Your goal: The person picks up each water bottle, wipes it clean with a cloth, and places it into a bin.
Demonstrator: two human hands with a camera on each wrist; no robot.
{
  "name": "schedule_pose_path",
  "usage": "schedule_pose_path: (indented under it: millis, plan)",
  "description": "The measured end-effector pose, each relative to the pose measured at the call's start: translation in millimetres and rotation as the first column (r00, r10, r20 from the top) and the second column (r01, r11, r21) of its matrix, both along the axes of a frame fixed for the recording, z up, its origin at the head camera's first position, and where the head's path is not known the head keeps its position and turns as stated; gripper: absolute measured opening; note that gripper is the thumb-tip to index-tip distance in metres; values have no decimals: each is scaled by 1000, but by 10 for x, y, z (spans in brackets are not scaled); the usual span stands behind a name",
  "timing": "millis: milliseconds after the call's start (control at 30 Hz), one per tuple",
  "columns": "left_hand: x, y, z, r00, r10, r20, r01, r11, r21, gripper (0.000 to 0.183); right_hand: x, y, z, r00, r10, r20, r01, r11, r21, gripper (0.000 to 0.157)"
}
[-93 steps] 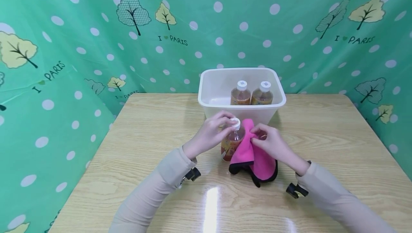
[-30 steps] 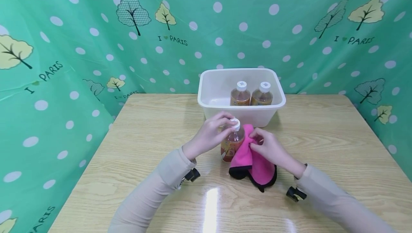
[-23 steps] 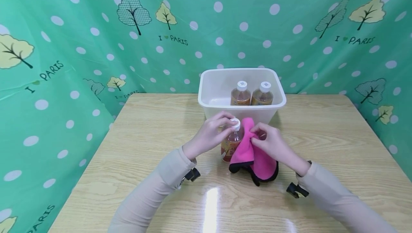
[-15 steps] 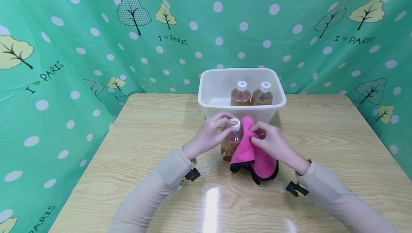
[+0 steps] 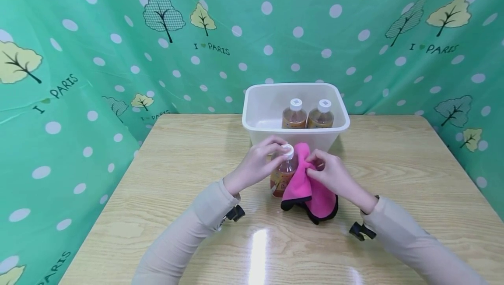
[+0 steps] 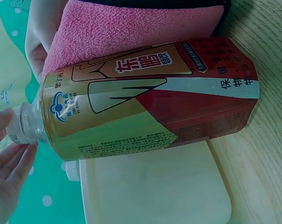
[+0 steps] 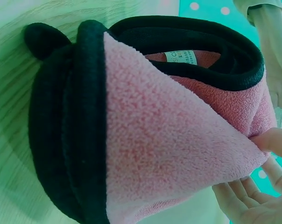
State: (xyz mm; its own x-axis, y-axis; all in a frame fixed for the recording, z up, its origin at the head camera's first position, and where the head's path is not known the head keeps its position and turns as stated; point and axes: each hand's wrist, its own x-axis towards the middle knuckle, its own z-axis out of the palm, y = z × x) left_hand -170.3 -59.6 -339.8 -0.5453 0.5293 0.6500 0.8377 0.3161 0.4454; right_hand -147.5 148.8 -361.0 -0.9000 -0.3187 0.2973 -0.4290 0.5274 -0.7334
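On the table stands an upright drink bottle (image 5: 281, 179) with a red and yellow label and a white cap. My left hand (image 5: 261, 160) pinches that cap between thumb and fingers, as the left wrist view also shows. Against the bottle's right side lies a pink towel (image 5: 303, 184) edged in black, gathered in folds. Thumb and fingers of my right hand (image 5: 330, 173) pinch the towel near its top. In the right wrist view the towel (image 7: 169, 126) hangs in a cone from the fingertips, its black border low, with a small white tag (image 7: 182, 57) inside.
Just behind the bottle is a white plastic bin (image 5: 260, 121). Two more capped bottles, a left one (image 5: 294, 116) and a right one (image 5: 320, 116), stand inside it. A green patterned curtain (image 5: 220, 22) backs the wooden table (image 5: 177, 180).
The right hand and towel have moved up and away slightly since one second ago, shifting the towel's lower folds. The left hand stays on the cap, and the bottle has not moved.
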Motion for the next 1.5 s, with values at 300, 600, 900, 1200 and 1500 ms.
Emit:
schedule_pose_path:
  millis: [300, 600, 900, 1200, 1500]
  plan:
    - [5, -2, 11, 1000, 5, 5, -5, 1000, -8, 14, -14, -7, -170, 996, -2, 89, -1, 999, 36, 14]
    - [11, -6, 21, 1000, 7, 6, -7, 1000, -9, 14, -48, -12, -283, 990, 13, 141, -23, 997, 71, 15]
    - [15, -2, 22, 1000, 6, 6, -6, 1000, -2, 14, -75, -21, -403, 987, 15, 161, -35, 992, 122, 16]
    - [19, 2, 26, 1000, 4, -8, -4, 1000, -11, 14, -68, -17, -414, 985, 10, 175, -34, 990, 136, 15]
    - [12, 7, 38, 1000, 4, -6, -4, 999, -35, 13, -12, 57, -404, 985, 8, 175, -18, 998, 53, 15]
